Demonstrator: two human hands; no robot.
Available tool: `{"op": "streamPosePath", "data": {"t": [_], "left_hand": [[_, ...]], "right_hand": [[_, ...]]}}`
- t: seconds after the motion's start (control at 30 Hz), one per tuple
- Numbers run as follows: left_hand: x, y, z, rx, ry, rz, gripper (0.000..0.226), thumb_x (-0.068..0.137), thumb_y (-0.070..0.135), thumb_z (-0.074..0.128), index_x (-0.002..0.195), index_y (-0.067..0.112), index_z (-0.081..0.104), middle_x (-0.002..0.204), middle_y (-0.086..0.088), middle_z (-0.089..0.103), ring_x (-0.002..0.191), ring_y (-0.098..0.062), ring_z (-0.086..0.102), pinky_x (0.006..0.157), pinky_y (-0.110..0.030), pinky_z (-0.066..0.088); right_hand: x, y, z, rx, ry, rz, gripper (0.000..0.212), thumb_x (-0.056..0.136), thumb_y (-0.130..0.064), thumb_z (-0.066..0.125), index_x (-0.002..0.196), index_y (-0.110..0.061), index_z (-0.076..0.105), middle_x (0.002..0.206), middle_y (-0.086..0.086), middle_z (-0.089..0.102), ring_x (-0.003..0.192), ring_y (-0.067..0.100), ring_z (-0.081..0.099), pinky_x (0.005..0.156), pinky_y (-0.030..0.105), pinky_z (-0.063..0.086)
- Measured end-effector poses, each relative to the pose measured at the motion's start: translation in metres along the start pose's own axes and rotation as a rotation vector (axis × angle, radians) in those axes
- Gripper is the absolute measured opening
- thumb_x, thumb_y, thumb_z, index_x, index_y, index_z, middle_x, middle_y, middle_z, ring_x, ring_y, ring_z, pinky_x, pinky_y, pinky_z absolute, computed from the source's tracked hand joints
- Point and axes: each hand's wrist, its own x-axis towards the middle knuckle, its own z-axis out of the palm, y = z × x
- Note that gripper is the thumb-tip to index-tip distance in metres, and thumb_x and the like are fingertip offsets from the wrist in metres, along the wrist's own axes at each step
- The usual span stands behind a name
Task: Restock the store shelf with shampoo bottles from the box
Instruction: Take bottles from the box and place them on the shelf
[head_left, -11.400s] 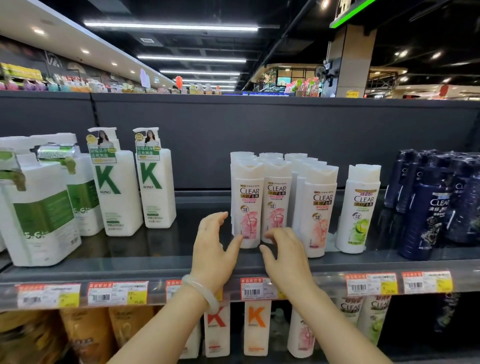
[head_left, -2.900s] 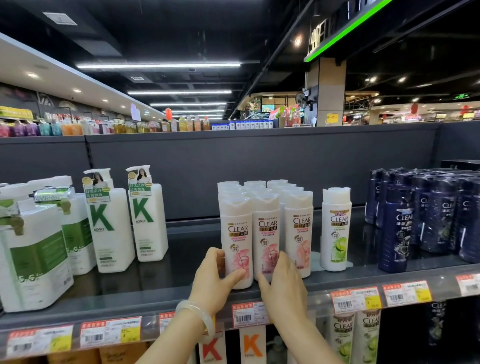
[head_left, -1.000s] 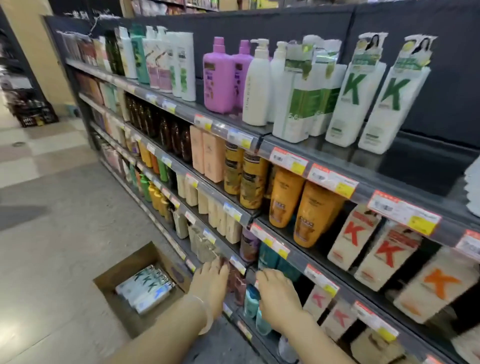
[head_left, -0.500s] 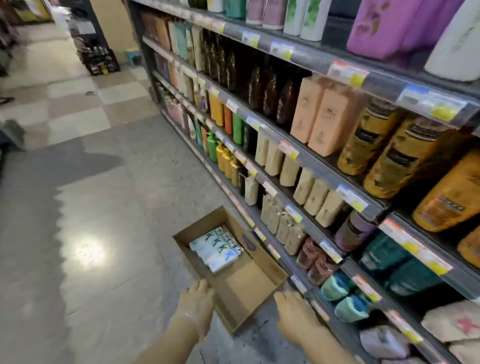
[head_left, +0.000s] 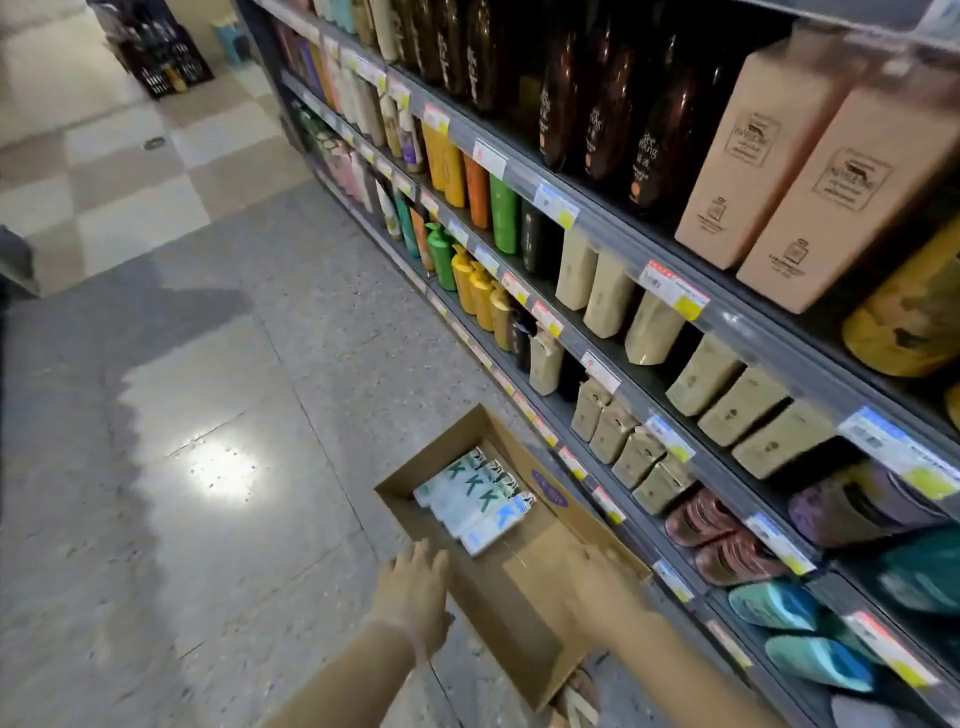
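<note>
Box (head_left: 524, 613): open brown cardboard, on the speckled floor (head_left: 208, 364) just beside the foot of the shelf (head_left: 613, 234); a purple oval mark shows on its inner wall on the shelf side.

Bottles (head_left: 475, 501): several white shampoo bottles with green or blue "K" marks, lying flat side by side in the far end of the box. The near end of the box shows bare cardboard.

Left hand (head_left: 418, 592): extended over the near left rim of the box, fingers straight and relaxed, holding nothing. A pale bangle (head_left: 402, 631) sits on its wrist.

Right hand (head_left: 602, 587): extended above the near right part of the box, blurred; fingers appear loosely spread, holding nothing.

Shelf: runs along the right side of the box, tiered, with price tags on each edge. Stocked with brown bottles, beige cartons, tan pouches, and orange, yellow and green bottles.

Crate (head_left: 161, 57): dark, on the floor well beyond the box, near the far end of the shelf.
</note>
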Motion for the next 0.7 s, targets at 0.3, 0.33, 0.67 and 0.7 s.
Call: {"op": "streamPosePath", "data": {"t": [0.3,0.33,0.67,0.7], "left_hand": [[0.122,-0.045,-0.07,0.063,-0.071,0.199,0.053,0.086,0.031,0.051,0.133,0.016,0.032,0.143,-0.01,0.029,0.132,-0.029,0.027,0.106,-0.04,0.029],[0.142,-0.053,-0.072,0.083,-0.103,0.239,0.053,0.086,0.032,0.051,0.133,0.015,0.032,0.143,-0.011,0.029,0.131,-0.029,0.027,0.106,-0.04,0.029],[0.332,-0.111,-0.009,0.306,-0.28,0.432,0.064,0.091,0.046,0.043,0.14,0.012,0.021,0.15,-0.014,0.018,0.136,-0.034,0.02,0.108,-0.045,0.024],[0.347,-0.111,0.008,0.314,-0.298,0.426,0.065,0.091,0.047,0.043,0.141,0.013,0.019,0.151,-0.013,0.016,0.137,-0.034,0.018,0.109,-0.045,0.023]], "right_hand": [[0.102,-0.03,-0.05,0.185,0.011,0.171,0.061,0.09,-0.038,0.051,0.142,-0.017,0.027,0.141,0.005,0.04,0.126,0.025,0.041,0.097,0.033,0.038],[0.116,-0.036,-0.049,0.201,0.006,0.213,0.059,0.09,-0.038,0.05,0.141,-0.016,0.029,0.138,0.005,0.042,0.125,0.024,0.042,0.095,0.033,0.038],[0.272,-0.08,0.048,0.481,-0.097,0.498,0.05,0.093,-0.036,0.045,0.138,-0.02,0.029,0.139,0.001,0.038,0.128,0.017,0.039,0.099,0.026,0.035],[0.287,-0.081,0.063,0.501,-0.099,0.526,0.051,0.094,-0.038,0.044,0.139,-0.021,0.028,0.141,0.001,0.036,0.13,0.02,0.036,0.102,0.027,0.033]]}}
